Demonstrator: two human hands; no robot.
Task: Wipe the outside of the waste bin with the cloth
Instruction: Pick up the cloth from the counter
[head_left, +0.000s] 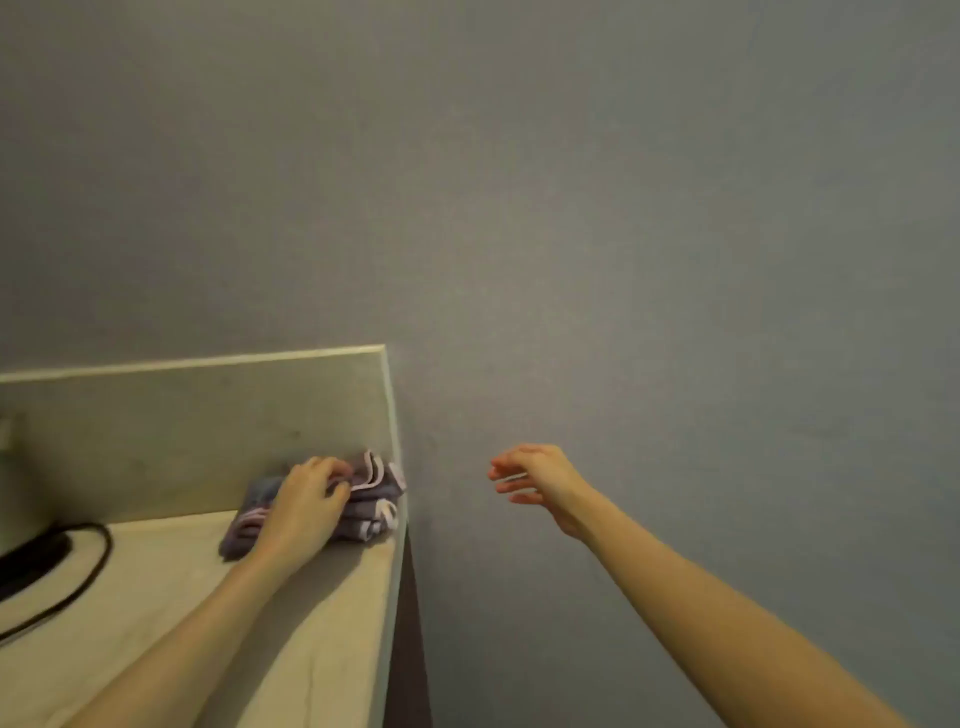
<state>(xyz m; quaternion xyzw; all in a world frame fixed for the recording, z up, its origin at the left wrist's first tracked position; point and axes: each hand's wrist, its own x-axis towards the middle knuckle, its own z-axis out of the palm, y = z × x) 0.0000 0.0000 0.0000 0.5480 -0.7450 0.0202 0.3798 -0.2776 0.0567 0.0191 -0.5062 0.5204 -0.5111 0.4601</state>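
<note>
We see the cloth (370, 503), purple-grey with pale edging, lying bunched at the far right corner of the table (156, 603), against the table's raised back panel (182, 431). Our left hand (305, 508) lies on top of it, fingers curled into the folds and gripping them. Our right hand (540, 480) hangs in the air beyond the table's right edge, before the grey wall (623, 208), fingers loosely spread and holding nothing. A black cable (91, 569) loops across the table's left side.

The left hand (306, 506) grips the cloth (372, 505) (right hand (535, 480) loose).
</note>
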